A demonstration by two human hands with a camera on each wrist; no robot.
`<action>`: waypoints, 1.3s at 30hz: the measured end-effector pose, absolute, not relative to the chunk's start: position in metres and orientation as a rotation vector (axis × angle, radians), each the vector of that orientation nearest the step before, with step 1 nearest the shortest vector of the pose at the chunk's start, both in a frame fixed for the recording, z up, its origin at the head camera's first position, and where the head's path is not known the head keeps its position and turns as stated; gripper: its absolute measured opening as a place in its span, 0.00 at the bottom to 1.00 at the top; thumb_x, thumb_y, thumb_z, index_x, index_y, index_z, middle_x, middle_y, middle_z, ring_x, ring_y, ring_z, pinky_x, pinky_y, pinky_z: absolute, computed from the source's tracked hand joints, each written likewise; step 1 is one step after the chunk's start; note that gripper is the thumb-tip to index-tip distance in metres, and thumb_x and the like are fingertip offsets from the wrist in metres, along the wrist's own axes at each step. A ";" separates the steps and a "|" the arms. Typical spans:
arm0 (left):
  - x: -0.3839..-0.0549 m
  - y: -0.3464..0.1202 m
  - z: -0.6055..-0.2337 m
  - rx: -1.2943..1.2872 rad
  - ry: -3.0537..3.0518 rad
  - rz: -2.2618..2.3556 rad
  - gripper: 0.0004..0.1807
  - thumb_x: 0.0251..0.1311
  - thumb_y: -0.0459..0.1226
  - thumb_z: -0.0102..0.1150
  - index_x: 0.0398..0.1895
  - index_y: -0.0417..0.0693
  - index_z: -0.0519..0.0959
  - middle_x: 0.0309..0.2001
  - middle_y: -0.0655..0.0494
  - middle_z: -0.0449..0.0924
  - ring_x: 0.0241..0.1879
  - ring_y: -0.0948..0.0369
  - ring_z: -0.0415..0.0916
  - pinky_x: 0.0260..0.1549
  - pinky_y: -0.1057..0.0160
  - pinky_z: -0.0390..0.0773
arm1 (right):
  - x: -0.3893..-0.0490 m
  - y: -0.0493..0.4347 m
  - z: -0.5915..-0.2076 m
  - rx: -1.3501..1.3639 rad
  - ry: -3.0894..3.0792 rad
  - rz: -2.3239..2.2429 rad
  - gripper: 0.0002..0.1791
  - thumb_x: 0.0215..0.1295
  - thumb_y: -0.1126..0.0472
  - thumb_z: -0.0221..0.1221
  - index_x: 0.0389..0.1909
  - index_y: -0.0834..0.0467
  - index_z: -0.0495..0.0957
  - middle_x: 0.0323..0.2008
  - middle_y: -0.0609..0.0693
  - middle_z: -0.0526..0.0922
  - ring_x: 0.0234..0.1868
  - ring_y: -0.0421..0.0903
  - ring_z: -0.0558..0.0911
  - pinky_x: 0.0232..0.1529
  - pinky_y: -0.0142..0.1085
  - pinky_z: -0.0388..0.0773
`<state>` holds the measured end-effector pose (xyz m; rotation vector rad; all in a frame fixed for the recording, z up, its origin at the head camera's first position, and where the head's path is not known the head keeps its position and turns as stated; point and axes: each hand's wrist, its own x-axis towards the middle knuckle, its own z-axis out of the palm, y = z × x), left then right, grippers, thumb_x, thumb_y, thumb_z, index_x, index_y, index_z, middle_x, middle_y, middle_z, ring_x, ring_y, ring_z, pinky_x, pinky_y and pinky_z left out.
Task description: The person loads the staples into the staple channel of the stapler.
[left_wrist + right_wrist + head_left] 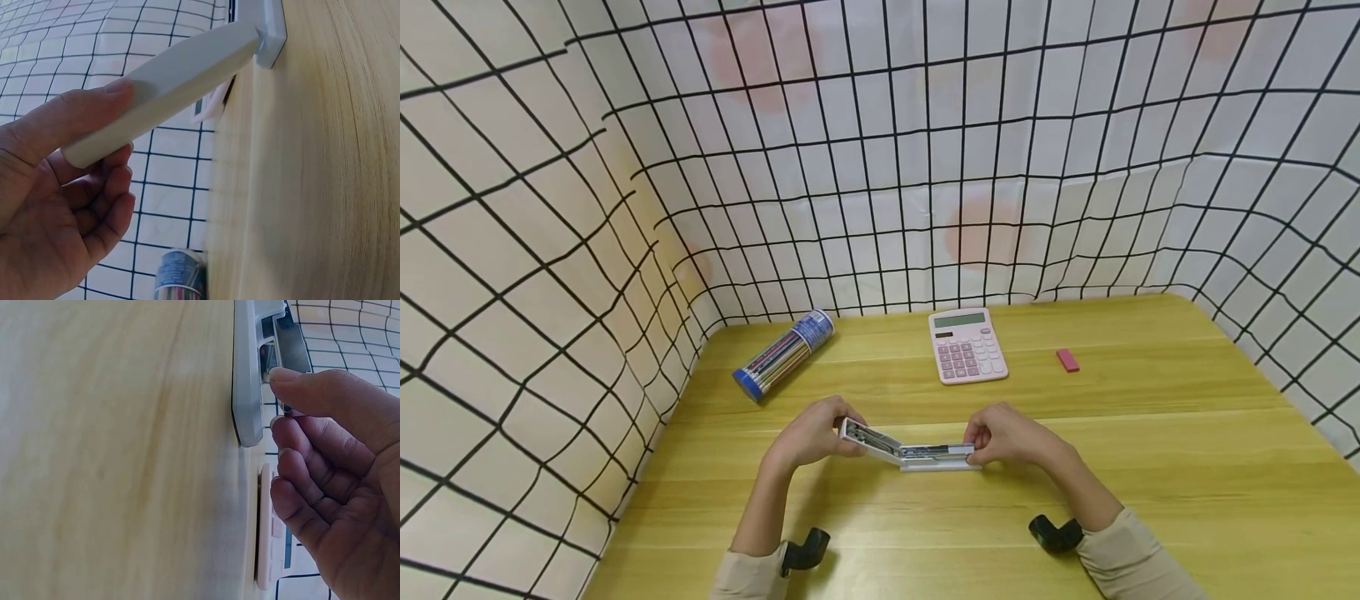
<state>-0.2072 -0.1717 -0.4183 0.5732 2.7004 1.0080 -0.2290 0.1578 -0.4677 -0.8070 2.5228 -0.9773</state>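
A white stapler [901, 458] lies spread wide at its hinge in the head view, its metal inside facing up. My left hand [818, 432] grips the end of its raised top arm, thumb on one face and fingers beneath; the smooth outer cover [169, 87] fills much of the left wrist view. At the other end, my right hand [1011, 435] pinches the tip of the metal staple magazine [292, 347] between thumb and forefinger. Below that magazine the white base [247, 394] runs along the wooden table, close to the thumb.
Behind the stapler is a pink calculator [968, 346], with a small pink-red block [1067, 360] to its right. A clear tube of pencils [784, 354] with blue ends lies at the back left. White cloth with a black grid [880, 167] encloses the wooden table [1150, 417].
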 end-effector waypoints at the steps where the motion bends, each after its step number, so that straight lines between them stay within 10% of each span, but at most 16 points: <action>1: -0.207 -0.171 -0.418 0.576 2.703 1.006 0.15 0.44 0.37 0.75 0.37 0.48 0.84 0.35 0.58 0.78 0.33 0.62 0.71 0.32 0.65 0.71 | -0.229 0.158 -0.468 -0.809 2.520 -0.980 0.09 0.47 0.62 0.73 0.27 0.56 0.82 0.22 0.42 0.79 0.24 0.35 0.73 0.26 0.27 0.71; 39: -0.202 -0.142 -0.420 0.621 2.743 1.139 0.13 0.47 0.43 0.74 0.34 0.50 0.83 0.35 0.60 0.83 0.37 0.64 0.77 0.39 0.65 0.76 | -0.231 0.159 -0.468 -0.793 2.532 -0.951 0.08 0.48 0.61 0.72 0.27 0.55 0.82 0.22 0.42 0.77 0.24 0.37 0.73 0.26 0.27 0.70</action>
